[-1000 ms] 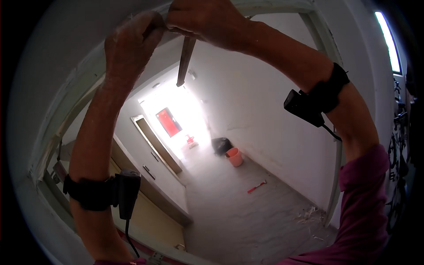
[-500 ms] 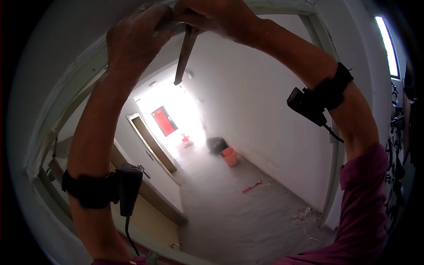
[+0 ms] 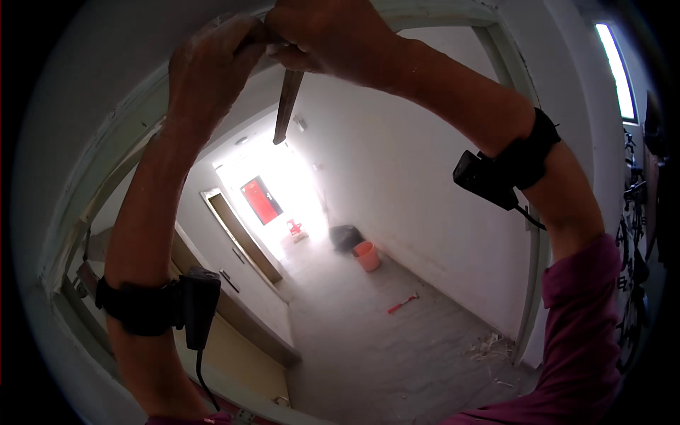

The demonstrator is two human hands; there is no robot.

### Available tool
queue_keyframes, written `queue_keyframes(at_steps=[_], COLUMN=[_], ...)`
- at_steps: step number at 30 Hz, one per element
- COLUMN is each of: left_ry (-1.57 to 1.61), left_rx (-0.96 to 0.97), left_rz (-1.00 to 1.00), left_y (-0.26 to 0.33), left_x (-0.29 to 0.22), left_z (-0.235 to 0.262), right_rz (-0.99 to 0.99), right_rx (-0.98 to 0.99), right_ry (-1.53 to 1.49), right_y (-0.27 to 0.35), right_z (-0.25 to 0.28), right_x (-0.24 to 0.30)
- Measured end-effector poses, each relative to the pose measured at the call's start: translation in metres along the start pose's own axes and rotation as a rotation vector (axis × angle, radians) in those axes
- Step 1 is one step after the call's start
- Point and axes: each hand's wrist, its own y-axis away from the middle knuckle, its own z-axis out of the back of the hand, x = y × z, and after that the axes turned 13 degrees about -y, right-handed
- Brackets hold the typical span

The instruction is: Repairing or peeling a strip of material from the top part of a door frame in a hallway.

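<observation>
Both arms are raised to the top of a doorway, where the pale door frame [image 3: 504, 57] runs across. My right hand [image 3: 336, 35] is closed around a long, narrow, dark bar [image 3: 286, 106], whose free end hangs down below the fist. Close against it, my left hand [image 3: 211, 74] has its fingers bent together at the frame's upper edge. Whitish dust covers the back of that hand. Whatever the left fingertips pinch, if anything, is hidden, and so is the bar's upper end.
Beyond the doorway stretches a corridor with a grey floor [image 3: 333, 333]. An orange bucket [image 3: 367, 256] and a dark bag [image 3: 345, 238] stand by the right wall. A red-handled hammer-like tool [image 3: 403, 304] and pale debris [image 3: 490, 347] lie nearer. A red door panel [image 3: 261, 201] shows at the far end.
In the picture, both hands sit slightly lower, the right one also a little further left. The bar has shifted down and left with the right hand.
</observation>
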Motion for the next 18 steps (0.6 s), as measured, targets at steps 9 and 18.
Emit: queue_keyframes(at_steps=[9,18], left_ry=[0.014,0.037], left_rx=[-0.136,-0.177], left_rz=[-0.073,-0.121], left_y=[0.003,0.001], left_x=[0.005,0.003], left_z=[-0.007,-0.010], right_rz=[0.027,-0.068], right_rx=[0.019,0.023], right_ry=[0.092,-0.023], right_y=[0.001,0.009], right_z=[-0.003,0.001], right_x=[-0.006,-0.013])
